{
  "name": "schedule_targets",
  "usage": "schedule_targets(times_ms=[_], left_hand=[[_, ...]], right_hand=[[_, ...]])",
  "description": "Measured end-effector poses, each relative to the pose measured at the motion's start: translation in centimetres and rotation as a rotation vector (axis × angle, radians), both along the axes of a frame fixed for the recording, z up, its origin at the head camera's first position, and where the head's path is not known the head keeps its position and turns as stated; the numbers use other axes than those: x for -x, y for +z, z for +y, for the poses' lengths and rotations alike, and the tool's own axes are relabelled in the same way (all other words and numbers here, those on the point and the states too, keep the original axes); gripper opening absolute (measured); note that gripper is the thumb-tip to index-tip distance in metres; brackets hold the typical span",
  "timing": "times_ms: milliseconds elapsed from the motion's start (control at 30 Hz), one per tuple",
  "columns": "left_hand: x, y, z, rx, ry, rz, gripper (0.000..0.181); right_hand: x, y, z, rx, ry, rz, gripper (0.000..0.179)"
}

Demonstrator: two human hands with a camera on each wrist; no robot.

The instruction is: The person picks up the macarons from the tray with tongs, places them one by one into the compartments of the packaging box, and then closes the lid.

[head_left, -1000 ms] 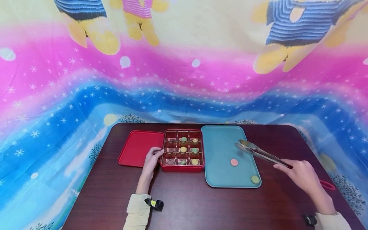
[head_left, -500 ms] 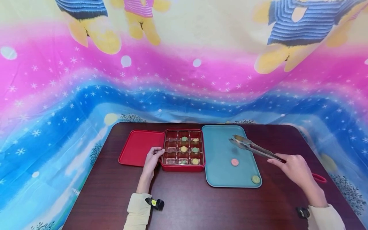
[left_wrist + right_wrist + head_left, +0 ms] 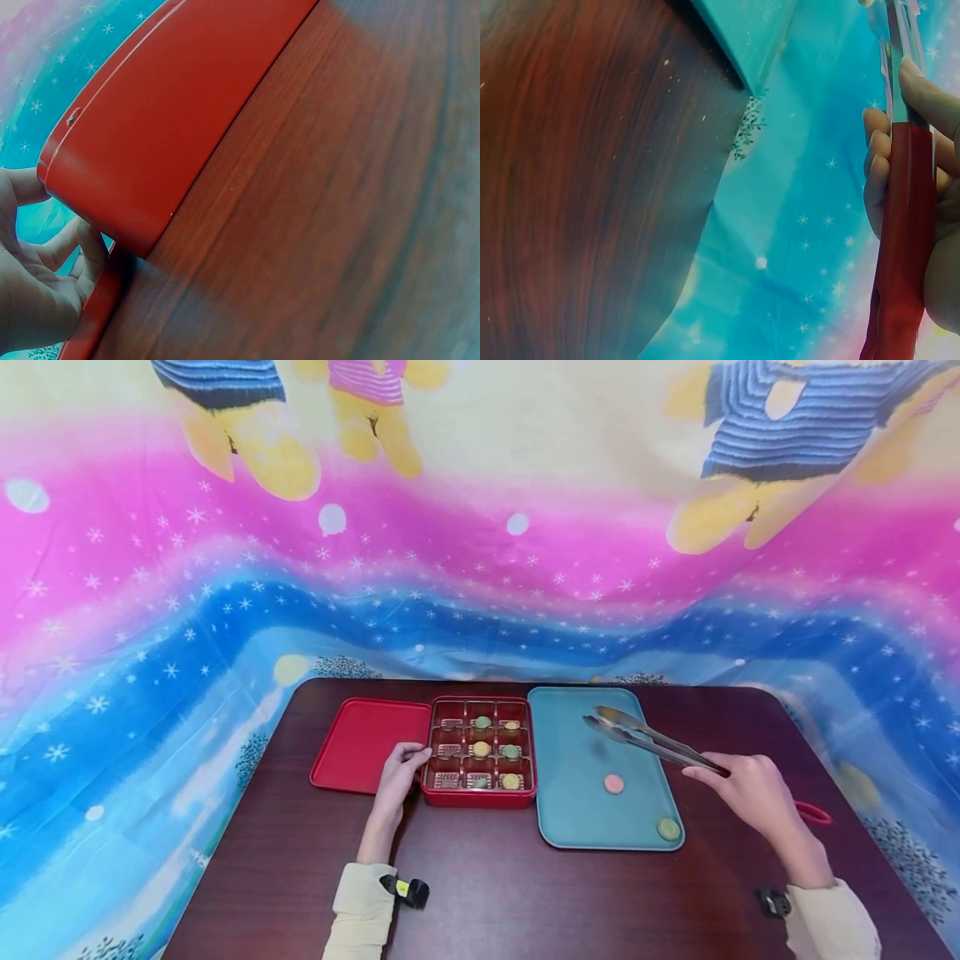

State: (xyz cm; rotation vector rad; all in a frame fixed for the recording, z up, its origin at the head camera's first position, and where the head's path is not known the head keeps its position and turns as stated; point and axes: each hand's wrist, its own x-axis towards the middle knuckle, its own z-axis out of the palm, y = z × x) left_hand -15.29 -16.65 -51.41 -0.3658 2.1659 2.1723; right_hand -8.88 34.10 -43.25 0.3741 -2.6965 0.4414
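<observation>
My right hand [image 3: 753, 797] grips a pair of metal tongs [image 3: 652, 739] with red handles [image 3: 904, 232]. Its tips hang apart above the far part of the teal tray [image 3: 573, 818]; whether anything lies between them I cannot tell. On that tray lie a pink cookie-like disc [image 3: 613, 784] near the middle and a green one [image 3: 668, 829] at the near right corner. Left of it stands a red box [image 3: 480, 798] with a divided insert, where several green and yellow discs sit in separate compartments. My left hand [image 3: 396, 779] touches the box's left side with its fingertips.
A flat red lid [image 3: 356, 743] lies left of the box, partly behind my left hand. The dark wooden table [image 3: 480, 885] bears everything. A printed cloth [image 3: 480, 560] hangs along its back and sides.
My right hand has moved left, carrying the tongs further in over the tray. The left hand stays at the box, and the discs lie as before.
</observation>
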Motion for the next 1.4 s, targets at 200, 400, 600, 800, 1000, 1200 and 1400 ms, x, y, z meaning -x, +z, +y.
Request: schedule_targets(times_ms=[200, 400, 600, 800, 1000, 1200, 1400], left_hand=[[0.1, -0.3, -0.1, 0.006, 0.006, -0.004, 0.032], [0.2, -0.4, -0.1, 0.008, 0.008, -0.01, 0.033], [0.2, -0.2, -0.1, 0.001, 0.007, -0.01, 0.034], [0.2, -0.2, -0.2, 0.003, 0.011, -0.014, 0.034], [0.3, -0.3, -0.2, -0.003, 0.011, -0.01, 0.032], [0.3, -0.4, -0.1, -0.011, 0.012, -0.002, 0.032], [0.3, -0.4, -0.1, -0.014, 0.013, -0.004, 0.032]], right_hand=[[0.6, 0.3, -1.3, 0.015, 0.011, -0.011, 0.025], [1.1, 0.4, -2.7, 0.044, 0.023, -0.016, 0.024], [1.8, 0.3, -4.2, 0.052, 0.053, -0.038, 0.026], [2.4, 0.5, -5.9, 0.059, 0.074, -0.052, 0.031], [3.1, 0.5, -7.0, 0.053, 0.096, -0.036, 0.029], [3.6, 0.6, -7.8, 0.068, 0.112, -0.025, 0.026], [4.2, 0.8, -9.0, 0.074, 0.126, -0.017, 0.018]])
